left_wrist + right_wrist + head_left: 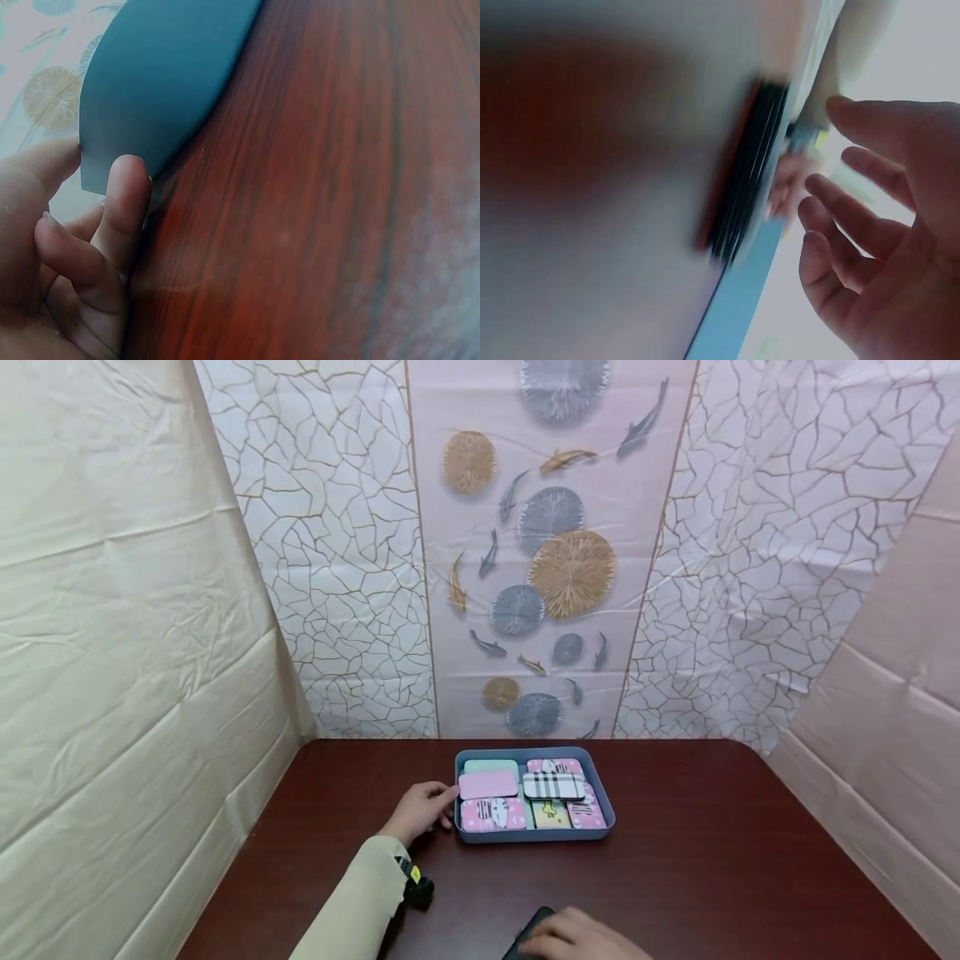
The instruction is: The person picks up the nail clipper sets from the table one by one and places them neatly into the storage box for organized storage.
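Observation:
A shallow blue-grey tray (536, 837) stands on the table, with several small rounded flat cases lying in it. Among them are a plain pink case (488, 785), a black-and-white striped case (553, 786) and a pink patterned case (493, 815). My left hand (422, 811) holds the tray's left side; in the left wrist view one finger touches its rim and another lies against the outer wall (172, 75). My right hand (588, 937) is over a dark flat object (522, 939) at the front edge of view. In the right wrist view its fingers are loosely bent, apart from a black ribbed edge.
The dark red-brown table (697, 860) spreads around the tray. Cream cloth (150, 610) hangs at the left, a patterned curtain (480, 677) behind the table. A black device (420, 890) is strapped at the left wrist.

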`<move>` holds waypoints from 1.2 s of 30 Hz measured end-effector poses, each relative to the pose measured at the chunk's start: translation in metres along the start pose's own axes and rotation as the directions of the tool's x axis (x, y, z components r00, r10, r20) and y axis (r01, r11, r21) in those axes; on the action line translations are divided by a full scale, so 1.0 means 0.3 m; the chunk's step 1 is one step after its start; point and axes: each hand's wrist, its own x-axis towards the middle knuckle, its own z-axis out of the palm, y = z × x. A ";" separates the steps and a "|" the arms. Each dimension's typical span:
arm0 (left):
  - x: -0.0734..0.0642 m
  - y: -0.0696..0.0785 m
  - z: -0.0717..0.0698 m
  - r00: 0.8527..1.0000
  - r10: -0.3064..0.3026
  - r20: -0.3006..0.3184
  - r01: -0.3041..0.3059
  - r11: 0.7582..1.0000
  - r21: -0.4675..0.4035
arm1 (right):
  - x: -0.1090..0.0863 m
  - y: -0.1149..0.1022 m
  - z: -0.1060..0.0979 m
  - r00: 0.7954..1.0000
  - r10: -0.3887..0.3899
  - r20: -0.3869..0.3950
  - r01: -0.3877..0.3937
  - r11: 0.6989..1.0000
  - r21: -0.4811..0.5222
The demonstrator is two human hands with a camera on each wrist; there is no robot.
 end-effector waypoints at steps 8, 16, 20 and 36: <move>0.005 -0.001 0.011 1.000 0.001 0.009 -0.001 1.000 -0.008 | -0.015 -0.034 -0.097 0.983 0.147 0.110 -0.125 0.974 -0.187; 0.003 0.001 0.005 1.000 0.020 -0.003 -0.020 1.000 -0.006 | -0.008 -0.062 -0.154 0.947 0.262 0.184 -0.240 0.961 -0.134; 0.000 -0.011 0.002 1.000 0.010 -0.004 -0.010 1.000 0.001 | 0.001 -0.068 -0.165 0.927 0.314 0.204 -0.302 0.949 -0.089; -0.007 -0.009 -0.001 1.000 0.019 -0.013 -0.019 1.000 0.000 | 0.026 0.020 -0.347 0.933 0.290 -0.212 -0.343 0.896 -0.281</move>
